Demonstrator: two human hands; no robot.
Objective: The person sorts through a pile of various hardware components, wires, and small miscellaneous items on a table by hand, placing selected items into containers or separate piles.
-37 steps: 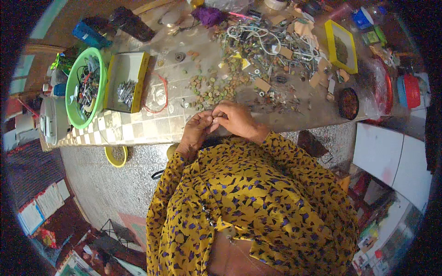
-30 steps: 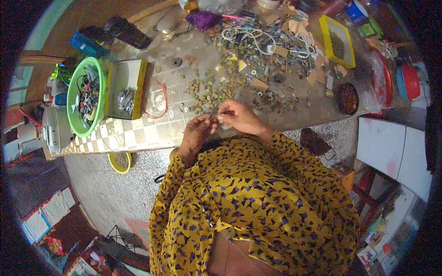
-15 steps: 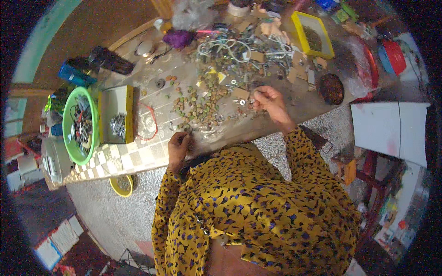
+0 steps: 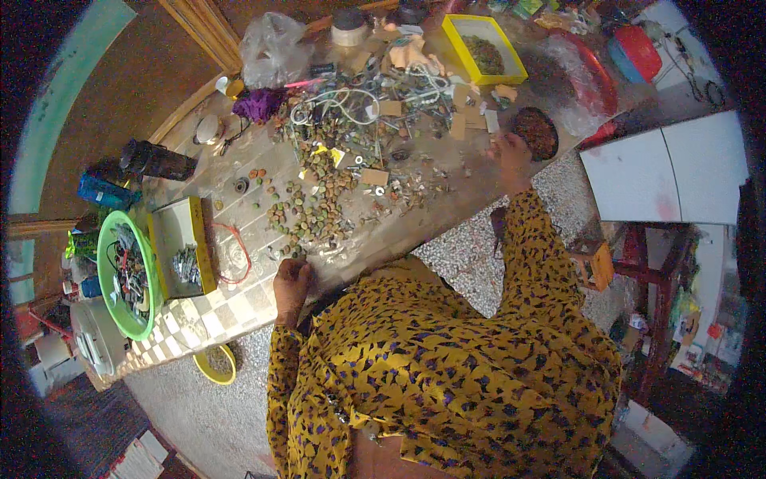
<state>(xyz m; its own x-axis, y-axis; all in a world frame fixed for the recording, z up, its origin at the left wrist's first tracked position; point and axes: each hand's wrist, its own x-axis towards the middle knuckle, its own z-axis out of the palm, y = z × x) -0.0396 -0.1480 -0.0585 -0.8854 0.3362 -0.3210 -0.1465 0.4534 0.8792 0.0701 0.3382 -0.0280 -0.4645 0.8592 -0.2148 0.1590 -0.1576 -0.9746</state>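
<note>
My left hand (image 4: 292, 286) is at the table's near edge with its fingers curled closed; whatever they hold, if anything, is hidden. Small brownish-green, pebble-like pieces (image 4: 307, 209) are spread just beyond it. On the right, my right hand (image 4: 511, 158) is over the table next to a dark round bowl (image 4: 535, 134) with reddish-brown contents. Blur hides how its fingers are set. Between the hands, tiny metal bits (image 4: 411, 191), a small ring-shaped washer (image 4: 380, 191) and a piece of cardboard (image 4: 375, 176) lie on the table (image 4: 447, 215).
At left stand a green basin (image 4: 106, 295) of mixed parts, a yellow-edged box (image 4: 206, 259) with metal pieces and a red cord loop (image 4: 247, 259). Farther back are tangled pale tubing (image 4: 339, 94), purple cloth (image 4: 259, 104) and a yellow tray (image 4: 520, 78). A yellow bowl (image 4: 231, 369) sits below the table.
My right hand has moved right, from the table's middle to beside the dark bowl. My left hand stays at the near edge among the pieces. The whole view has shifted.
</note>
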